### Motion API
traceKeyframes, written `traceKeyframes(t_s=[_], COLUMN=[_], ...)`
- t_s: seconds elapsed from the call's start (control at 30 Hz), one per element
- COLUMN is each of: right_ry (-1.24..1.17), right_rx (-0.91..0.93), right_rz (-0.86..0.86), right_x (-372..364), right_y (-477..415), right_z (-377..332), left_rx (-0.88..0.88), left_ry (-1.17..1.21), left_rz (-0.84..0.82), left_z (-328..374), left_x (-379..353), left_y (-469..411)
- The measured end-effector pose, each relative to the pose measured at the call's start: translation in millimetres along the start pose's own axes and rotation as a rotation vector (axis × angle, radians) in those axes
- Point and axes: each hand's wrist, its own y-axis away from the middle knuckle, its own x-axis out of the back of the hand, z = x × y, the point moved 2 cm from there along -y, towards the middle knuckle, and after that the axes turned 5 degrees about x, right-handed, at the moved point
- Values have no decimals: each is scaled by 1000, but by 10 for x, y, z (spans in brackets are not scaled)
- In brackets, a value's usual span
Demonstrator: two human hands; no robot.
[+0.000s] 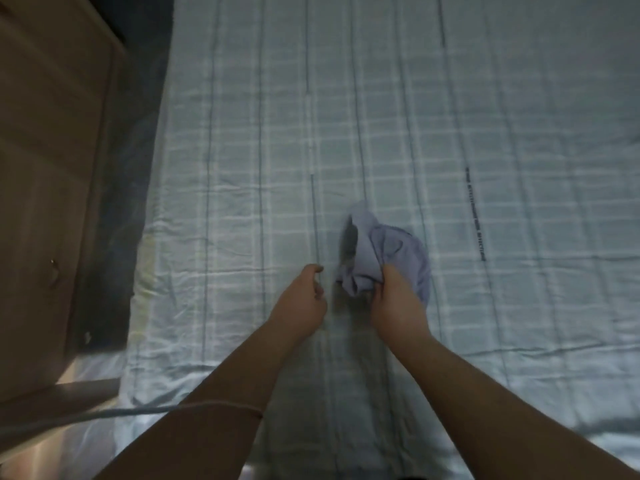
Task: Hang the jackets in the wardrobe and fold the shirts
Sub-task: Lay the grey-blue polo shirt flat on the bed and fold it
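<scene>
While right hand (394,303) grips bunched lilac shirt (381,244) over bed (242,168), left hand (304,299) curls empty beside.

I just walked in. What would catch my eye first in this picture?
A crumpled lilac shirt, gripped by the right hand, stands out mid-picture against the checked bedsheet. The left hand hangs beside it with fingers curled, holding nothing. A wooden cabinet stands at the left edge.

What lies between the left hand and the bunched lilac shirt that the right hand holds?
Nothing: in the head view, only a narrow strip of bare checked bedsheet, partly in shadow, separates the left hand from the shirt.
</scene>
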Motion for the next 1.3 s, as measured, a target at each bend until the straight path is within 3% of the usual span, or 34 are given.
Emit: traceKeyframes(t_s=[0.07, 0.17, 0.27, 0.47, 0.7, 0.8, 1.1, 1.23, 1.3], right_ry=[-30, -55, -134, -515, -626, -656, -863, -989, -986], right_rx=[80, -11, 49, 55, 193, 257, 345, 236, 226], right_rz=[91, 104, 167, 30, 59, 83, 30, 127, 119], right_x=[423, 940, 1408, 2430, 3455, 3781, 4642, 5025, 5114], right_y=[157, 417, 697, 1170, 1746, 1913, 2265, 2317, 2350], right_z=[-224, -521, -813, -1269, -1319, -1101, -51, 515, 660], left_rx=[-55, -148, -245, -284, -492, -471, -406, -342, -343], left_ry=[-36, -60, -54, -79, -278, -310, 287, 634, 666], left_rz=[-32, -33, -38, -96, -244, -289, -336, -239, -195], left_z=[205, 612, 1036, 1619, 2243, 2415, 3059, 3284, 3386], left_x=[216, 491, 677, 887, 689, 422, -1022, -1221, -1140], left_y=[161, 402, 632, 951, 1442, 1661, 2351, 2724, 2940])
